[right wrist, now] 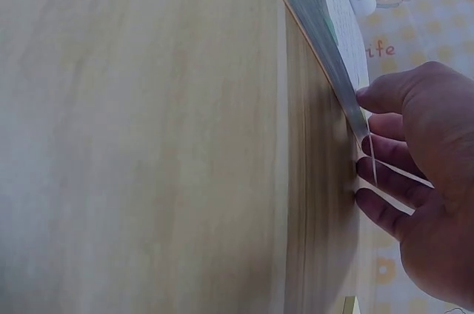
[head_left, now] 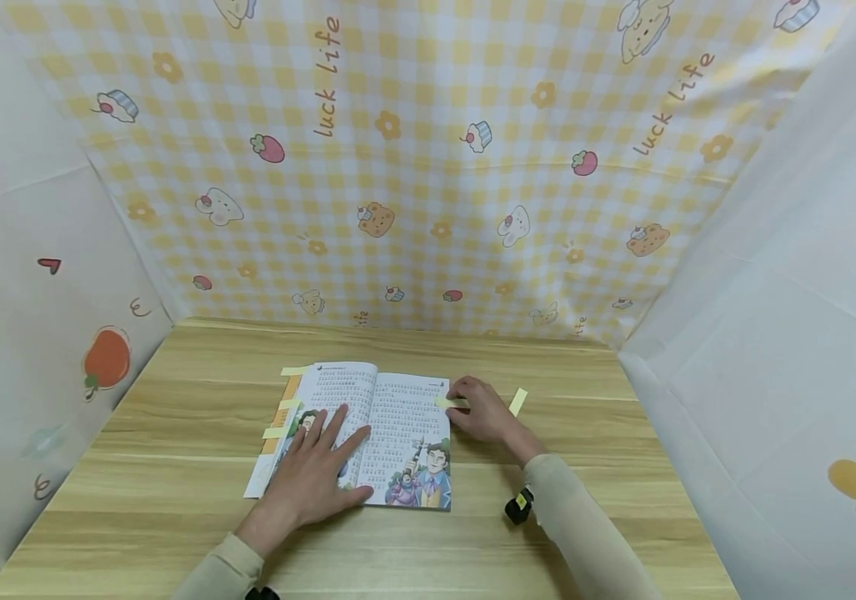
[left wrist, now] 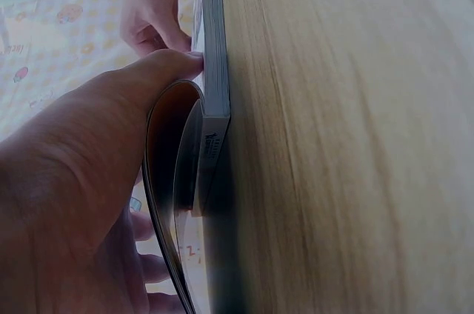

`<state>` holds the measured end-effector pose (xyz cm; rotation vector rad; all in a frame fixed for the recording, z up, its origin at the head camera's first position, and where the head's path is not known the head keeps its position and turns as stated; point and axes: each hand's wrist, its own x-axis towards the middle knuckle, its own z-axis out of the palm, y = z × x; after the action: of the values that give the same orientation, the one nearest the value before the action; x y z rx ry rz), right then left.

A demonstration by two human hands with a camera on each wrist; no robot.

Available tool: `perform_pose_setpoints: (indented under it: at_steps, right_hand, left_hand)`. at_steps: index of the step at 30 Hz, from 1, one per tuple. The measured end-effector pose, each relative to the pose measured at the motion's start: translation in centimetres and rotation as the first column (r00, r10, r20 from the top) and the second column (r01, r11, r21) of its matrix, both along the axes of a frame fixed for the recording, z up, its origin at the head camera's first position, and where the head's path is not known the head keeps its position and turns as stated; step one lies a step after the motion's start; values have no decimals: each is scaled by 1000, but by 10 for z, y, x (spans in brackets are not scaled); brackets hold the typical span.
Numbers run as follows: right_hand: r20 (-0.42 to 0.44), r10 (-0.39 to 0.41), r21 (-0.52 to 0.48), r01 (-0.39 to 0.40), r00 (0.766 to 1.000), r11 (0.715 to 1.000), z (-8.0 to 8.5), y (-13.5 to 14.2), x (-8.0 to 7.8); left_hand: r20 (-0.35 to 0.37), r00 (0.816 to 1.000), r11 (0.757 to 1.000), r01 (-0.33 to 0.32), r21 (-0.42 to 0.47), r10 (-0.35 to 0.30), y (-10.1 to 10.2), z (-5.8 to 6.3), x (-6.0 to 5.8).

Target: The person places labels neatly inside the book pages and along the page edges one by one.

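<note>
An open book (head_left: 408,433) with printed text and cartoon pictures lies on the table. Across its left page my left hand (head_left: 313,477) rests with fingers spread; in the left wrist view its thumb (left wrist: 174,64) presses near the spine and the left pages bow up. At the right page's outer edge my right hand (head_left: 482,410) pinches a pale yellow sticky tab (head_left: 443,402) that sticks out past the page. The right wrist view shows the thumb (right wrist: 385,92) at the page edge and the other fingers curled around the tab (right wrist: 373,158).
Several more yellow tabs (head_left: 274,433) stick out from the book's left side. One loose yellow strip (head_left: 519,402) stands beyond my right wrist. The wooden table (head_left: 195,392) is enclosed by a checked cloth (head_left: 412,183) behind and pale cloths at both sides.
</note>
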<state>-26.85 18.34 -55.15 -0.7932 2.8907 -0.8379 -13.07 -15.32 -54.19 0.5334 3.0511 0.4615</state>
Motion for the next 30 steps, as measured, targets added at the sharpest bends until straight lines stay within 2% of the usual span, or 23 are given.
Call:
perform_pose_setpoints:
  at_steps: [5, 14, 18, 23, 26, 30]
  right_hand:
    - [-13, 12, 33, -12, 1000, 999, 0, 4, 4]
    - [-96, 20, 58, -15, 995, 998, 2, 8, 15]
    - [-184, 51, 84, -36, 982, 996, 1, 10, 18]
    - [-295, 105, 107, -77, 950, 991, -1, 12, 22]
    - [-321, 133, 122, -98, 938, 988, -2, 12, 25]
    - [-315, 152, 157, -106, 937, 982, -2, 11, 28]
  left_hand:
    - [-4, 1000, 1000, 2, -2, -2, 0, -1, 0]
    - [-2, 1000, 1000, -1, -1, 1, 0, 0, 0]
    - [-6, 1000, 1000, 0, -2, 0, 0, 0, 0]
    - [-8, 1000, 1000, 0, -2, 0, 0, -1, 0]
    - [-7, 1000, 1000, 1, -2, -1, -1, -1, 0]
    - [-7, 1000, 1000, 3, -4, -3, -1, -2, -1]
